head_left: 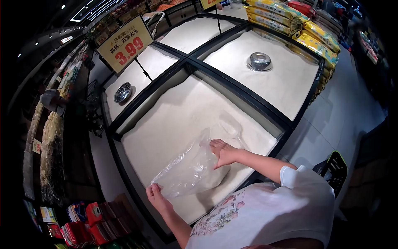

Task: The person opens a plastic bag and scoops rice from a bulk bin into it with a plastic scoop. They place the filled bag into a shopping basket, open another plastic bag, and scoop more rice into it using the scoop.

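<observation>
A clear plastic bag (182,172) is stretched between my two hands above the white rice (166,120) in the nearest bin. My left hand (156,197) pinches the bag's lower left end, near the bin's left side. At the bag's other end, my right hand (224,153) grips the plastic, its fingers curled. A clear scoop (230,126) rests on the rice just beyond my right hand. The lower right of the bag bulges and looks whitish.
Black dividers (240,92) separate the bins. Metal bowls (123,93) (260,61) lie on rice farther back. A price sign (124,43) stands at the left. Stacked yellow bags (317,45) flank the right side. A black basket (335,170) is at the right; a person (52,99) stands far left.
</observation>
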`<state>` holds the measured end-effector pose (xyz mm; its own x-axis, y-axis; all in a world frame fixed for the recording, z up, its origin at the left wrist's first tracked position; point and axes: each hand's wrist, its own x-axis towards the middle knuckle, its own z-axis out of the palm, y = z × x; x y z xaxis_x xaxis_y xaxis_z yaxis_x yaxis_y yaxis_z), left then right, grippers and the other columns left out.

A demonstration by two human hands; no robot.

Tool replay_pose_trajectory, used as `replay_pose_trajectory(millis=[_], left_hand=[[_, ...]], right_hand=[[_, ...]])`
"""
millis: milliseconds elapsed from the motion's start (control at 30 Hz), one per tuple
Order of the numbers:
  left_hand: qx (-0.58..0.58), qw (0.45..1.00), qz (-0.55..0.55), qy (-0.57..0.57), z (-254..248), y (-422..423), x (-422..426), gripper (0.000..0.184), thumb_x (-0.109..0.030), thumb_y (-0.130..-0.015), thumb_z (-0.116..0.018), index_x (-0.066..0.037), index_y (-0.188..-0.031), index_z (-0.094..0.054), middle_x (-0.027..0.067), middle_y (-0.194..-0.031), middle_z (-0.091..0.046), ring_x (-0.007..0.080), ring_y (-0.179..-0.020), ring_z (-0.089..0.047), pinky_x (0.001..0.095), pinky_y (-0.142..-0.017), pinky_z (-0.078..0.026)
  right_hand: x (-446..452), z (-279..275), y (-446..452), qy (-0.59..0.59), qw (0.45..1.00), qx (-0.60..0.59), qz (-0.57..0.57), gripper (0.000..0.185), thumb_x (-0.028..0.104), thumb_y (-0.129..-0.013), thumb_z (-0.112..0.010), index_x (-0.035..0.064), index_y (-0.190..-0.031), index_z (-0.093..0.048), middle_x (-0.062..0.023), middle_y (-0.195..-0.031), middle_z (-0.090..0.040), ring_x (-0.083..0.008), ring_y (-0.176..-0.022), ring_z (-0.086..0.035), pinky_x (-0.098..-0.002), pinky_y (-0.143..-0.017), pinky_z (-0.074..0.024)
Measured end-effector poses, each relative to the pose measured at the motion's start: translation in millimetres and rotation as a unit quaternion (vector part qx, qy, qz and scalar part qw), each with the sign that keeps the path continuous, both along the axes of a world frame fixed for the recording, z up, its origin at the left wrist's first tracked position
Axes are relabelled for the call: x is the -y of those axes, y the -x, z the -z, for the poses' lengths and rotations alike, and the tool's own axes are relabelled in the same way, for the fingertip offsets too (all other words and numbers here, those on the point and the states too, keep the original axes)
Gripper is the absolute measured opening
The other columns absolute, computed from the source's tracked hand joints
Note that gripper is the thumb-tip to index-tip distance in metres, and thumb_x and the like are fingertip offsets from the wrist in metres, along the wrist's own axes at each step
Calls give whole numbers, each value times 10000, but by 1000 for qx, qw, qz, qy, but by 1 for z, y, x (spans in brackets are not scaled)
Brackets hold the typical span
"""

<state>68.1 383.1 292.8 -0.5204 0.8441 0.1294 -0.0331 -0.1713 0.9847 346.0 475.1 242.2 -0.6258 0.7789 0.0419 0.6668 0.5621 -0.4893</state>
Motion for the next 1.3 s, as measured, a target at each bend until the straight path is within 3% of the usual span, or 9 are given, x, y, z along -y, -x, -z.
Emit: replay_pose_trajectory(millis=[200, 400, 567, 667, 733, 800, 867, 1000, 1300], left_hand=[[-15, 990, 135, 34, -12, -54, 4, 147, -148, -859, -475, -61, -744, -449, 3, -684, -460, 77, -649, -416, 204, -625, -345], [-82, 965, 246, 48, 1, -76, 11, 156, -164, -873, -459, -40, -779, -462, -22, -607, -435, 47, -533, -383, 187, -477, -321], [90, 986, 119, 76, 1, -53, 14, 183, -216, -882, -441, -58, -795, -463, -48, -583, -346, 26, -491, -291, 180, -435, -244], [171, 983, 20, 57, -2, -44, 19, 187, -238, -877, -450, -61, -818, -454, -47, -576, -326, 27, -464, -269, 180, -427, -236], [198, 979, -3, 56, 0, -36, 22, 183, -239, -871, -463, -62, -824, -454, -46, -584, -329, 29, -462, -266, 181, -427, -237], [224, 973, -24, 43, 2, -28, 24, 181, -239, -865, -475, -63, -829, -454, -45, -591, -331, 31, -461, -263, 181, -427, -238], [169, 984, 23, 50, 4, -21, 29, 180, -232, -846, -511, -58, -845, -463, -43, -587, -327, 30, -462, -272, 178, -431, -246], [-15, 991, -1, 131, 9, -20, 34, 190, -227, -823, -552, -58, -860, -475, -49, -611, -381, 36, -462, -292, 181, -447, -251], [88, 989, 52, 107, -9, -28, 37, 187, -226, -837, -532, -44, -829, -488, -67, -509, -331, 19, -407, -247, 202, -463, -288]], right_hand=[[8, -9, 66, -34, 977, -187, -94, 911, 402, -586, -688, 3, -1279, -252, -158, -1292, -286, -257, -1161, -341, -354, -965, -259], [39, 0, 91, 206, 946, -169, -187, 454, 280, -670, -644, 72, -1042, -488, -131, -913, -547, -295, -821, -540, -368, -714, -425], [23, 18, 61, 112, 924, -361, -57, 133, 141, -723, -579, 41, -804, -541, -101, -741, -538, -241, -652, -530, -316, -601, -423], [-3, 17, 21, 130, 912, -381, 77, 112, 55, -731, -544, 33, -839, -563, -33, -741, -539, -95, -614, -466, -230, -578, -402], [-27, 36, -8, 214, 834, -463, 209, 176, 31, -728, -537, 10, -902, -549, 0, -752, -532, -53, -644, -459, -200, -599, -404], [-48, 64, -48, 146, 858, -385, 307, 240, 28, -707, -535, 13, -947, -534, -24, -791, -529, -78, -693, -491, -208, -642, -422], [-51, 106, -86, 37, 927, -127, 350, 377, 141, -692, -582, 27, -1039, -493, -115, -879, -542, -206, -771, -540, -296, -714, -440], [-34, 122, -97, 242, 895, 189, 324, 471, 317, -699, -604, 1, -1029, -491, -164, -988, -547, -293, -938, -532, -366, -785, -425], [-45, 152, -87, 273, 894, 165, 315, 426, 307, -676, -611, 7, -962, -509, -164, -909, -580, -293, -873, -560, -372, -745, -439]])
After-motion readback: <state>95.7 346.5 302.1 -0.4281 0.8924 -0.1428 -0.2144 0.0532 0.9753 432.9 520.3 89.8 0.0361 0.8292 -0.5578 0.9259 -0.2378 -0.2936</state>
